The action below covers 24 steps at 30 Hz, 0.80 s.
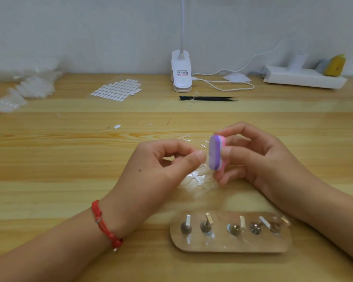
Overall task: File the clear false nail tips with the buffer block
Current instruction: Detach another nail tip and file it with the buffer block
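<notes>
The buffer block [216,152], purple and pink, is in the middle of the frame, held upright above the table. The right hand [259,159] grips it, with the fingers curled round its far side. Against its purple face the left hand [161,165] pinches a clear nail tip [206,160] between thumb and forefinger; the tip is so transparent that its edge is hard to see. To do this step well, I think the tip should be pinched close to its base, so that it does not bend or jump away, and the block should go in short, light strokes along the edge. Some loose tips [200,180] lie on the wooden table [49,159] just under the hands. Below them in the frame is a board [230,246] with five small stands. Toward the top are black tweezers [208,98] and a white clip lamp [181,74].
</notes>
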Each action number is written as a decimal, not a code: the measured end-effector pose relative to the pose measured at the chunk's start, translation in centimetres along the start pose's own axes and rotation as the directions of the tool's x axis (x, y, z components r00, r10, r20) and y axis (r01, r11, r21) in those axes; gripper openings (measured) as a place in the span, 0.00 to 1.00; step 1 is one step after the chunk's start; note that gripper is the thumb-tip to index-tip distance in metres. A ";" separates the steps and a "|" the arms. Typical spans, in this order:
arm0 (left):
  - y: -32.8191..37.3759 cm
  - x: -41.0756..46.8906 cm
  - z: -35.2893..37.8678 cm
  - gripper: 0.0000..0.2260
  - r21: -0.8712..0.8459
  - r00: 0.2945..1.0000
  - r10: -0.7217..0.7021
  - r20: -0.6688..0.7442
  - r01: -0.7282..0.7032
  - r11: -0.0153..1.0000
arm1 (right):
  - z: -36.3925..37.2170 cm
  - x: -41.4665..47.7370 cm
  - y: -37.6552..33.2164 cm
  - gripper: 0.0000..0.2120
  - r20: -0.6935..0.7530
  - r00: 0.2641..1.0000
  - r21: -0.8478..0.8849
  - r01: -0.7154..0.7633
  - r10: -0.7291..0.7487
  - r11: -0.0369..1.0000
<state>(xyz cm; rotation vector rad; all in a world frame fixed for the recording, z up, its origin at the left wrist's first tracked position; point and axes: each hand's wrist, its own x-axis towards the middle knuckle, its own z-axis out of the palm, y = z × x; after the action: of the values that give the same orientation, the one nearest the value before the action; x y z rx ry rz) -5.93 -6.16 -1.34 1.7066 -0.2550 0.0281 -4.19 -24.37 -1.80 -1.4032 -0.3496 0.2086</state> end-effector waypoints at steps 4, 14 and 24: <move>0.0 0.1 0.0 0.07 -0.039 1.000 0.001 -0.021 -0.002 0.999 | 0.0 0.0 0.0 0.09 0.028 1.000 -0.026 -0.003 0.004 1.000; -0.2 0.1 0.0 0.10 0.042 0.999 0.011 0.039 -0.013 0.999 | 0.0 0.0 0.3 0.11 0.033 0.999 -0.090 0.007 -0.004 0.996; -0.4 0.1 0.0 0.11 0.023 0.999 0.026 0.028 -0.027 0.999 | -0.2 0.0 0.1 0.11 0.035 0.999 -0.075 -0.023 0.026 0.997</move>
<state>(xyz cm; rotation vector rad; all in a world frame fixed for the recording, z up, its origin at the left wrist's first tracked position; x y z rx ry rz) -5.71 -6.10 -1.73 1.7279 -0.2989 0.0267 -4.14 -24.58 -1.97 -1.4797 -0.3730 0.2428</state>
